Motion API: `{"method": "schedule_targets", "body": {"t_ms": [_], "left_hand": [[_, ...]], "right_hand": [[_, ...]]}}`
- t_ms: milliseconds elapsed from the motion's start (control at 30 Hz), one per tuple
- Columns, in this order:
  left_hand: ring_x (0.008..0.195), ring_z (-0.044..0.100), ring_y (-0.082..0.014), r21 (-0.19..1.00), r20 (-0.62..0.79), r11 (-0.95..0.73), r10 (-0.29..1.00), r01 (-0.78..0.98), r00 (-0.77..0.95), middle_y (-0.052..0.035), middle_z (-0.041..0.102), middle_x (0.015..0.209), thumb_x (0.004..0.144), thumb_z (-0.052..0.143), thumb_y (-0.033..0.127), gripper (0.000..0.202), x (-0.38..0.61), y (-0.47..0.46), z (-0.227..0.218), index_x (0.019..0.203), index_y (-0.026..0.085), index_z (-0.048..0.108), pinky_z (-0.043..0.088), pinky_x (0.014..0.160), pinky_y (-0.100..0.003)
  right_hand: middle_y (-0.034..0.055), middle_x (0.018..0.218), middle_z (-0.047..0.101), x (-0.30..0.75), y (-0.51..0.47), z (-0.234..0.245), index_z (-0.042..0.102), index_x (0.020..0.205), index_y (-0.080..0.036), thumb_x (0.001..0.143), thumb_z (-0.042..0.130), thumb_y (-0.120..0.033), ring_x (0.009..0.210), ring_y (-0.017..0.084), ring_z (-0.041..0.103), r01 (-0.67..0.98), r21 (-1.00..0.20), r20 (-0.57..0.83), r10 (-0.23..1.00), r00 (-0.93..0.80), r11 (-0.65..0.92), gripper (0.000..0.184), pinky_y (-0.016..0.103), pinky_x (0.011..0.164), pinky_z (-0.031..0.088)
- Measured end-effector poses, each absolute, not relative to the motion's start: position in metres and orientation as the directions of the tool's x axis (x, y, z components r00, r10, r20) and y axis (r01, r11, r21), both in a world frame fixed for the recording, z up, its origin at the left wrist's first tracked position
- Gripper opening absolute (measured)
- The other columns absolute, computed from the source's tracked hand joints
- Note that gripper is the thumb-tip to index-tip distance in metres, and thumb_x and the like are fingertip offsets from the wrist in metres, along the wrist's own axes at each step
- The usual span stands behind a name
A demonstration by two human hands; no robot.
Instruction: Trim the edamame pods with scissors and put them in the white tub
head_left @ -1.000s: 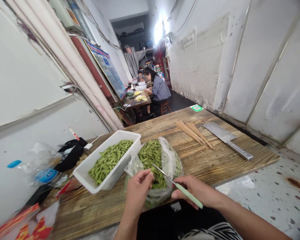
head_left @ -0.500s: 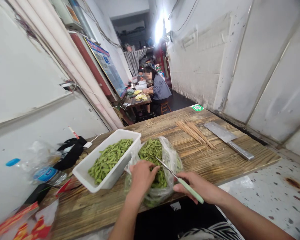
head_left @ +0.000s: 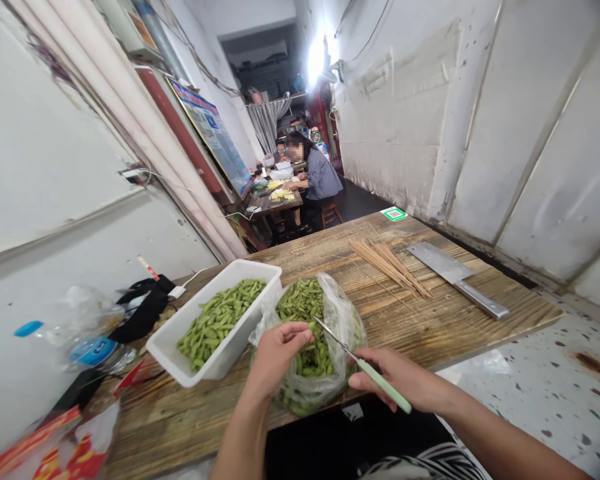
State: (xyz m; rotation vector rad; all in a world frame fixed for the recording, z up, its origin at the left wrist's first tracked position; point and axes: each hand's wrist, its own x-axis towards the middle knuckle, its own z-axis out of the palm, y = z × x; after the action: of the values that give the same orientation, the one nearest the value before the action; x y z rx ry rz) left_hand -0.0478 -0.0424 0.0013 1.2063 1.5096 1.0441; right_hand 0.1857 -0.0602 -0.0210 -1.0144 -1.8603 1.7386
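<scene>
My left hand [head_left: 280,353] is closed in a pinch on a green edamame pod [head_left: 312,327], just over a clear plastic bag [head_left: 347,300]. Loose pods and trimmings [head_left: 300,300] fill that bag. In my right hand [head_left: 405,379] are scissors [head_left: 383,385] with pale green handles, their blades pointing up and left. The blade tips lie right beside the pod; whether they touch it I cannot tell. Left of the bag stands a white plastic tub [head_left: 167,363], partly filled with edamame pods [head_left: 220,320].
Thin wooden skewers [head_left: 390,267] and a cleaver [head_left: 445,267] lie on the wooden table [head_left: 330,250] to the right. A water bottle [head_left: 93,350] and a red-and-white packet [head_left: 75,453] are at left. Another person [head_left: 320,173] sits at a far table.
My left hand has come up slightly out of the bag's pods, and a pod now shows at its fingertips. The scissors have barely moved. The far person's arm has shifted.
</scene>
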Motion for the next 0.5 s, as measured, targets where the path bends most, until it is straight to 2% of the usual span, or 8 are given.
{"method": "schedule_targets", "body": {"t_ms": [133,300,500], "left_hand": [[0.063,0.062,-0.0165,0.969,-0.147,0.168,0.981,0.181,-0.124,-0.0054,0.072,0.068,0.058,0.079,0.041,0.034,-0.043,-0.048,0.002,0.079,0.015,0.073,0.044,0.061,-0.026],[0.061,0.059,-0.0152,0.966,-0.145,0.162,0.985,0.201,-0.094,-0.0050,0.072,0.067,0.058,0.079,0.042,0.034,-0.043,-0.050,0.003,0.077,0.015,0.073,0.043,0.060,-0.026],[0.053,0.055,-0.0119,0.962,-0.238,0.239,0.971,0.132,-0.026,-0.0028,0.069,0.063,0.058,0.080,0.040,0.034,-0.040,-0.054,0.004,0.076,0.015,0.068,0.041,0.054,-0.024]], "right_hand": [[-0.0056,0.058,0.047,0.186,-0.061,-0.015,0.060,0.093,-0.014,0.080,0.065,-0.055,0.044,0.008,0.045,0.266,-0.964,-0.198,0.723,-0.662,-0.020,0.043,0.017,0.039,0.032],[-0.0063,0.056,0.046,0.185,-0.063,-0.013,0.057,0.081,-0.015,0.079,0.066,-0.054,0.043,0.006,0.043,0.239,-0.971,-0.178,0.708,-0.684,-0.013,0.040,0.016,0.039,0.030],[-0.0085,0.047,0.044,0.179,-0.067,-0.025,0.052,0.080,-0.017,0.082,0.061,-0.056,0.037,0.007,0.043,0.205,-0.974,-0.214,0.692,-0.689,-0.097,0.040,0.015,0.034,0.031]]}}
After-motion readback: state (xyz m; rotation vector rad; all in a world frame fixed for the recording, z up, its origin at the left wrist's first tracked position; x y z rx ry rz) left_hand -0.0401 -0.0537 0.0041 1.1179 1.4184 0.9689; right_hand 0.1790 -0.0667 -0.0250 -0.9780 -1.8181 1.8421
